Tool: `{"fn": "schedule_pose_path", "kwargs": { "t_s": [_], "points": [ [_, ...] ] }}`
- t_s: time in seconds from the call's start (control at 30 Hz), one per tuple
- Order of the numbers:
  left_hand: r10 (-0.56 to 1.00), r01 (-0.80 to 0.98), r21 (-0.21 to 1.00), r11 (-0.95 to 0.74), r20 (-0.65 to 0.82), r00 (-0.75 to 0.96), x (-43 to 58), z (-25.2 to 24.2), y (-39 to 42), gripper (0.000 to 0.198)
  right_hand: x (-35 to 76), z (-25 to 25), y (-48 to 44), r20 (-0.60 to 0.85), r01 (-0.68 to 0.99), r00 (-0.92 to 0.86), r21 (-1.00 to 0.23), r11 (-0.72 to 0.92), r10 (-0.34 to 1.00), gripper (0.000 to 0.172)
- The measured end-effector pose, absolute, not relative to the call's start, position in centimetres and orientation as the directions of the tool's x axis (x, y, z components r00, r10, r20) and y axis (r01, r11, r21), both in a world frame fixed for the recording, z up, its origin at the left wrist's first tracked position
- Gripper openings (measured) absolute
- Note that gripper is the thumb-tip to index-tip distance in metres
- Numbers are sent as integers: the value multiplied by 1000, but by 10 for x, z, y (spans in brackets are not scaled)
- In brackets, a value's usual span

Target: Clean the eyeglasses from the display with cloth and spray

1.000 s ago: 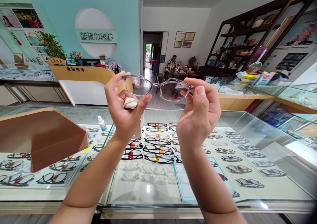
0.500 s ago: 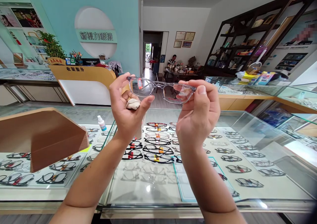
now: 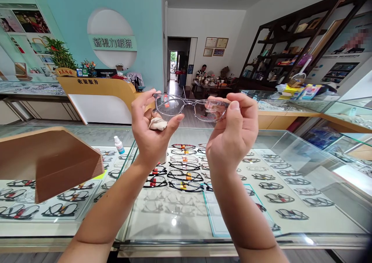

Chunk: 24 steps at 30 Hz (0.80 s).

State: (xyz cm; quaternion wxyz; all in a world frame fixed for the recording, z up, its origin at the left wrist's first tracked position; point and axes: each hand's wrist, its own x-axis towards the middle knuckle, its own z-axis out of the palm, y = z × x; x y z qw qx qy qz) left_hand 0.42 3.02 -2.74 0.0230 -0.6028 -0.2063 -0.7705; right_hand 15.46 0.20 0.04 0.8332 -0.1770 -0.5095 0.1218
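A pair of clear-framed eyeglasses [image 3: 189,102] is raised above the glass counter, held between my hands. My left hand [image 3: 151,127] grips the frame's left end with its fingers and also keeps a crumpled whitish cloth [image 3: 157,124] against its palm. At the other end, my right hand [image 3: 234,127] pinches the right hinge and temple between thumb and fingers. An orange-red sticker [image 3: 166,101] shows through the left lens. Below, rows of eyeglasses [image 3: 185,175] lie inside the display case.
A brown box-like object [image 3: 66,162] stands on the counter at left, near a small white spray bottle [image 3: 119,144]. The glass display case [image 3: 162,232] spans the front. Behind are a yellow-and-white cashier desk [image 3: 100,100] and a seated person [image 3: 201,72].
The eyeglasses have tilted slightly and dropped a little. My left hand has shifted slightly right and down with the cloth; my right hand has barely moved.
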Motion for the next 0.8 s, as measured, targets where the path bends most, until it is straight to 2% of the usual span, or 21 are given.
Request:
{"fn": "schedule_pose_path", "kwargs": {
  "t_s": [0.2,0.37,0.53,0.8],
  "points": [
    [232,305,315,-899,932,-280,2,-27,29,80,159,-3,11,847,118,424,-404,907,322,27],
    [248,267,324,-908,927,-280,3,-24,27,80,162,-3,14,836,32,404,-420,907,373,22],
    [286,223,350,-910,918,-275,2,-23,25,77,163,-1,14,820,16,402,-451,892,407,18],
    [315,150,362,-920,911,-266,2,-17,23,66,166,0,15,745,-85,365,-570,817,558,15]
  ]
}}
